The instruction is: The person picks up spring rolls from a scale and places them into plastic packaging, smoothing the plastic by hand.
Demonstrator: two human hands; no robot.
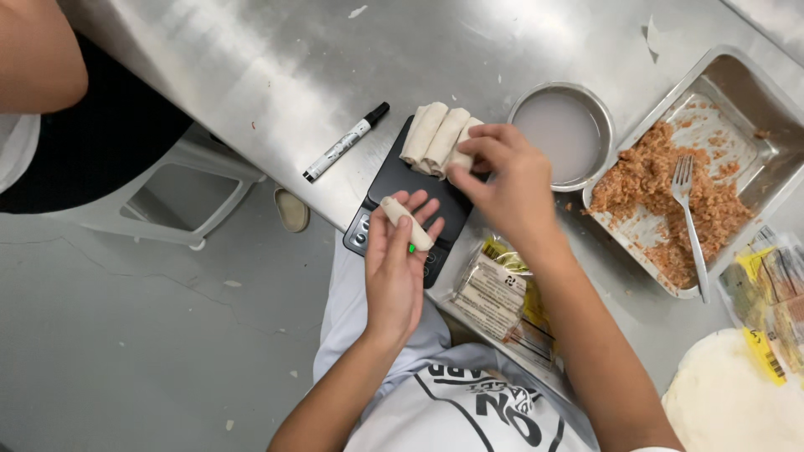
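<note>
The left hand (pixel 394 268) is lying palm up over the near edge of a black kitchen scale (pixel 410 201), cradling one pale wrapped roll (pixel 408 223) across its loosely curled fingers rather than pinching it. The right hand (pixel 502 180) is reaching over the scale, its grip closing with fingertips together on the end of the nearest of three matching rolls (pixel 435 138) lying side by side on the scale's platform. These rolls are looking light, soft and easily dented, with thin wrappers likely to tear or unroll under pressure, so a gentle hold along the middle seems safest. On the steel table (pixel 276 75), a marker (pixel 345 142) is lying to the left, while a round metal bowl of cloudy liquid (pixel 559 134) and a tray of minced filling (pixel 737 100) with a fork (pixel 691 218) are sitting to the right.
</note>
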